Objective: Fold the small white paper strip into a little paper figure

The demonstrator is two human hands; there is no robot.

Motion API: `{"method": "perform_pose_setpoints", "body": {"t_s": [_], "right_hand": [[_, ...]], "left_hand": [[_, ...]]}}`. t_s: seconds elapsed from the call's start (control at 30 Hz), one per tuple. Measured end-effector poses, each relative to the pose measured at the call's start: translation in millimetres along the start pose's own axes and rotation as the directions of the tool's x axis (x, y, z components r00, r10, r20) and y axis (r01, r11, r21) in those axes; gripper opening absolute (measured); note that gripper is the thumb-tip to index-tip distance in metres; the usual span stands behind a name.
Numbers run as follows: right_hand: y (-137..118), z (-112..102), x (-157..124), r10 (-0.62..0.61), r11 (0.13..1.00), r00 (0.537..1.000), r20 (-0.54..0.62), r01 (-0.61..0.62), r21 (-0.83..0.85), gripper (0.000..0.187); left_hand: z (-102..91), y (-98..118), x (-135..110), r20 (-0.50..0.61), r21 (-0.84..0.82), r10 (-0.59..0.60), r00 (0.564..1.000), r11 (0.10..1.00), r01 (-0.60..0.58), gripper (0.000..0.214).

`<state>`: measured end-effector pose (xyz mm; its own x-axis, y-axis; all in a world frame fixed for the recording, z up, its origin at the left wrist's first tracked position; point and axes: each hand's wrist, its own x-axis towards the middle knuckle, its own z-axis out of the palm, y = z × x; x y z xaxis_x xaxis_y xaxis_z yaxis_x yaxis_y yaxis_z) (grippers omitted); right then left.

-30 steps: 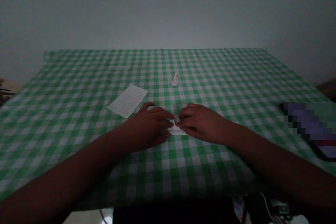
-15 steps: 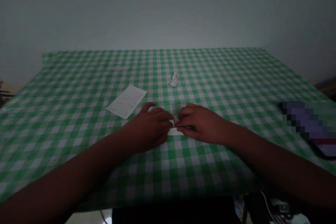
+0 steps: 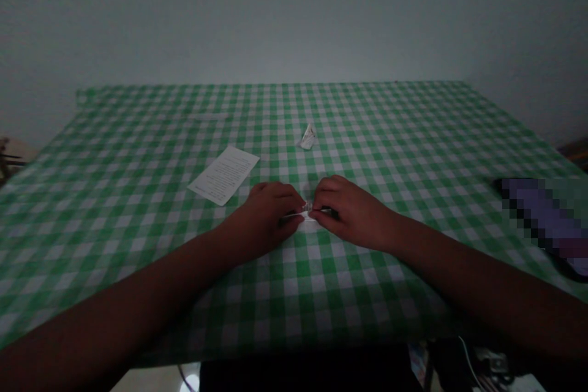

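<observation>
A small white folded paper (image 3: 305, 214) lies on the green checked tablecloth (image 3: 138, 196) near the table's middle. My left hand (image 3: 266, 217) and my right hand (image 3: 351, 211) meet over it, fingers curled, each pinching one side of the paper. Most of the paper is hidden under my fingers. A flat printed white sheet (image 3: 224, 174) lies just left of my left hand. A small folded white paper figure (image 3: 307, 136) stands farther back, beyond my hands.
A dark blurred object (image 3: 546, 220) lies at the table's right edge. The wall rises right behind the table's far edge. Cables and dark clutter (image 3: 478, 364) show below the table's near edge.
My left hand's fingers have curled in from lying flat. Both hands now pinch the paper, which looks narrower and slightly lifted at its edge.
</observation>
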<state>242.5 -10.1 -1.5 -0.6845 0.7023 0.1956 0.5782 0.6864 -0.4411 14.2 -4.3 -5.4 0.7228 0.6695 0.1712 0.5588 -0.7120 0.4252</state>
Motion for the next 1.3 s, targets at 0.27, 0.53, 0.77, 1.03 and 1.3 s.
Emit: {"method": "perform_pose_setpoints", "body": {"t_s": [0.27,0.53,0.77,1.03,1.3], "right_hand": [[-0.5,2.2,-0.2,0.038,0.999,0.999,-0.006,-0.038,-0.016,0.012],[-1.6,3.9,-0.7,0.089,0.995,0.996,-0.026,-0.090,-0.035,0.011],[2.3,7.6,6.1,0.128,0.989,0.989,-0.078,-0.133,-0.062,0.014],[7.0,12.6,12.0,0.142,0.983,0.982,-0.127,-0.154,-0.097,0.018],[-9.4,3.3,6.2,0.055,0.958,0.991,-0.124,-0.087,-0.274,0.026]], "left_hand": [[2.1,0.4,0.8,-0.008,-0.013,-0.037,0.999,0.999,0.037,0.017],[-3.6,5.0,2.2,0.023,-0.017,-0.054,0.998,0.998,0.054,0.020],[1.4,-1.0,4.0,-0.031,0.044,-0.078,0.996,0.996,0.080,0.019],[-2.2,-1.7,6.3,-0.036,0.130,-0.057,0.998,0.990,0.062,0.016],[-3.8,-2.4,9.9,-0.065,0.215,-0.138,0.988,0.965,0.149,0.016]]}}
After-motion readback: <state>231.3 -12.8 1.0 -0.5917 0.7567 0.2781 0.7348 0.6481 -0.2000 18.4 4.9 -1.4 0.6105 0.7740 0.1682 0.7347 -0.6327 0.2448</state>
